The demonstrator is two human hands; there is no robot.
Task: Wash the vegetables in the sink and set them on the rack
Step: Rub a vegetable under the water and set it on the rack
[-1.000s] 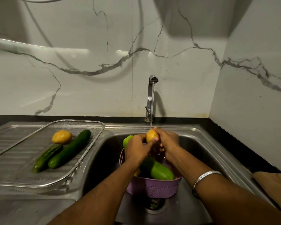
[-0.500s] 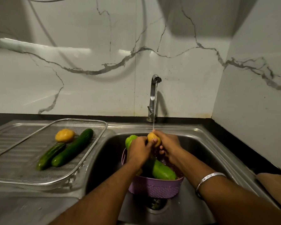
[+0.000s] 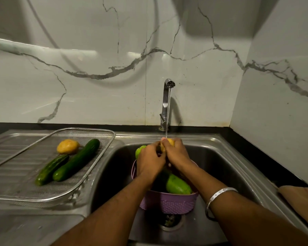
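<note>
Both hands cup a small yellow potato [image 3: 169,142] under the thin stream from the tap [image 3: 167,103]: the left hand [image 3: 150,161] wraps its near-left side with curled fingers, and the right hand [image 3: 177,154] closes round its right side, fingertips over the top, so that only a sliver of yellow shows between them. Its long axis cannot be told, since the hands hide most of it. It is held above the purple basket [image 3: 169,203], which sits in the sink [image 3: 220,157] over the drain [image 3: 170,221] and holds at least two pale green vegetables, one [image 3: 178,185] lying near the front rim and another [image 3: 140,151] peeking out behind the left hand. The relation that matters for the coming move is sideways: the wire rack [image 3: 96,166] lies on the draining board to the left of the basin, well apart from the hands, and the left hand is the nearer one to it. Judging by that, a carry across the sink's left rim would fall most naturally to the left hand once rinsing is finished. Already on the rack are another yellow potato [image 3: 68,146] and two dark cucumbers, a long one [image 3: 76,160] and a shorter one [image 3: 51,170], lying side by side and slanting from near-left to far-right, with bare mesh toward the front. A metal bangle [image 3: 219,194] circles the right wrist.
</note>
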